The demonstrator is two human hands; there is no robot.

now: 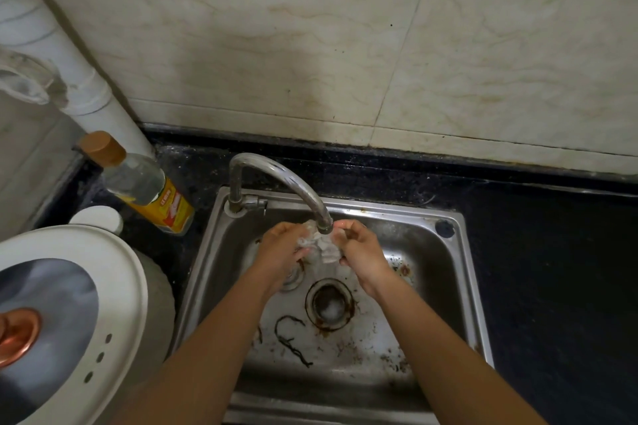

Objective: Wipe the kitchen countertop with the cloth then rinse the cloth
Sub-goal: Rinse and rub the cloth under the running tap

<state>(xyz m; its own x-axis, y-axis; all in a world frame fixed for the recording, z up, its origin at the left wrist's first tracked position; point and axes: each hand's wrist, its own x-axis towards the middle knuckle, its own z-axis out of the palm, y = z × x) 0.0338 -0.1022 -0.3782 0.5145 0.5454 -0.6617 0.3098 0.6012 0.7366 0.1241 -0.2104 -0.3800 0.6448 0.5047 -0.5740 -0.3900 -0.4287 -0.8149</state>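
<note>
Grip of left hand (281,247) and right hand (362,252) bunches a crumpled pale cloth (324,248) beneath the curved steel faucet (297,185).

The back wall (310,28) was faced with large cream tiles, veined like marble, stained and divided by thin grout lines. A white pipe (93,93) was set at the far left corner of the dark speckled bench (552,235), into which a steel sink (379,209) was let. The scene was dimly lit.

yellow label (171,209) on bottle (138,179), print too blurred to read
</note>
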